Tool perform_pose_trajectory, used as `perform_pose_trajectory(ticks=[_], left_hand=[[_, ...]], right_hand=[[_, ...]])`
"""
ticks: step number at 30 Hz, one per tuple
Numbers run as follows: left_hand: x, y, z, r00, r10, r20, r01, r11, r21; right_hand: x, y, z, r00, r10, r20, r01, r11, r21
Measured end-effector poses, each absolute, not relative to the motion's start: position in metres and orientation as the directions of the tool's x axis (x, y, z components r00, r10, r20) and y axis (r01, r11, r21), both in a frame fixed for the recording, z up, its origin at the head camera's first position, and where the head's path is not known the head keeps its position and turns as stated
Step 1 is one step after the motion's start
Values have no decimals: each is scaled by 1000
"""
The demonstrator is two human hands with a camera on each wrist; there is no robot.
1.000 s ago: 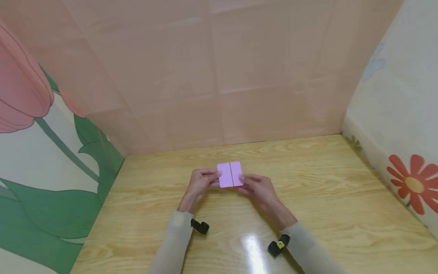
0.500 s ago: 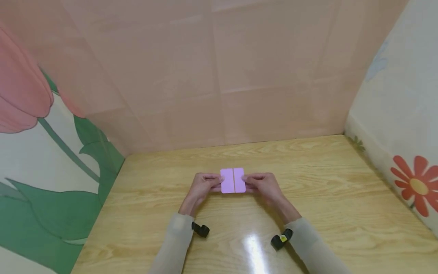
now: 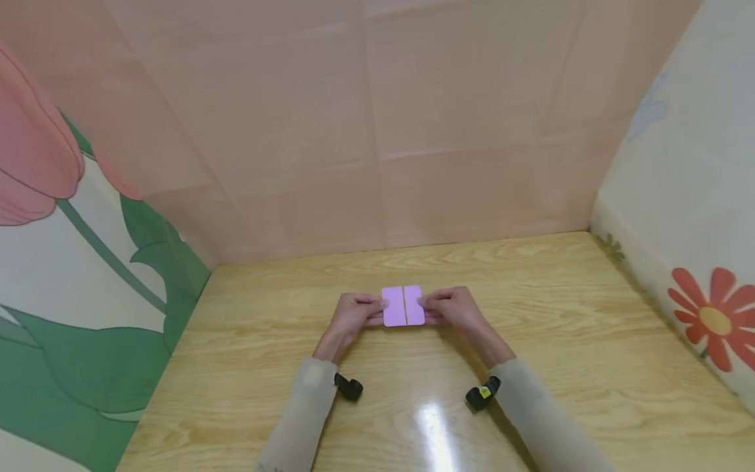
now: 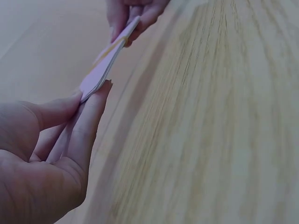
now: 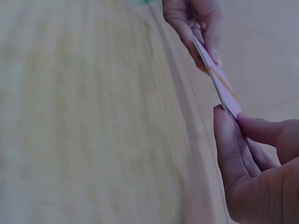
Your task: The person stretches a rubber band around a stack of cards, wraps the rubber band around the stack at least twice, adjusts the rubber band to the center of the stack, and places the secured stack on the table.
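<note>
A thin stack of pink cards (image 3: 394, 307) with rounded corners is held up above the wooden table, bound by a yellowish rubber band (image 3: 405, 305) round its middle. My left hand (image 3: 352, 314) pinches the left edge, thumb on the pink face and fingers behind. On the opposite edge, my right hand (image 3: 457, 308) pinches the stack the same way. From the left wrist view, the stack (image 4: 105, 70) shows edge-on as several thin layers, with the band across it. The right wrist view shows the same band (image 5: 222, 81) crossing the pink face.
The wood-grain table (image 3: 265, 393) spreads under both hands. A pinkish sheet (image 3: 295, 131) hangs along the back edge. Flower-patterned panels stand at the left (image 3: 88, 367) and right (image 3: 678, 196). Black wrist cameras (image 3: 349, 388) are strapped at both cuffs.
Both hands, still pinching the card stack, have shifted slightly right in the head view. The stack has turned from a slight tilt to nearly level.
</note>
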State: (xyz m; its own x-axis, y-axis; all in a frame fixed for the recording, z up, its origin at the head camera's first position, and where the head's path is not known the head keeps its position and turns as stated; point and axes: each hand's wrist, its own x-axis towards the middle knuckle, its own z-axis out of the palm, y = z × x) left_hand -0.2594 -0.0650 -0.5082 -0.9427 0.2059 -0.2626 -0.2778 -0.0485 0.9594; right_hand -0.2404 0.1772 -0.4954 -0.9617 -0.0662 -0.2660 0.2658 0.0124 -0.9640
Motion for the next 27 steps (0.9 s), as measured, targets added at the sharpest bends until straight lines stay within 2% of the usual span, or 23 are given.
perform_pose_trajectory(ticks=[8,12,27], left_hand=[[-272,-62,-509,-935,190,-301,-309,-12,951],[-275,-59,-510,-937,181,-299,-297,38,954],[-289,-45,-504,-986,77,-149,-121,289,950]], right_hand=[[-259,176,-495,-952,-58,-300,284,194,-939],[-264,175,-496,-954,-57,-294,274,235,-933],[-286,178,-497,-958,-12,-288,265,359,-895]])
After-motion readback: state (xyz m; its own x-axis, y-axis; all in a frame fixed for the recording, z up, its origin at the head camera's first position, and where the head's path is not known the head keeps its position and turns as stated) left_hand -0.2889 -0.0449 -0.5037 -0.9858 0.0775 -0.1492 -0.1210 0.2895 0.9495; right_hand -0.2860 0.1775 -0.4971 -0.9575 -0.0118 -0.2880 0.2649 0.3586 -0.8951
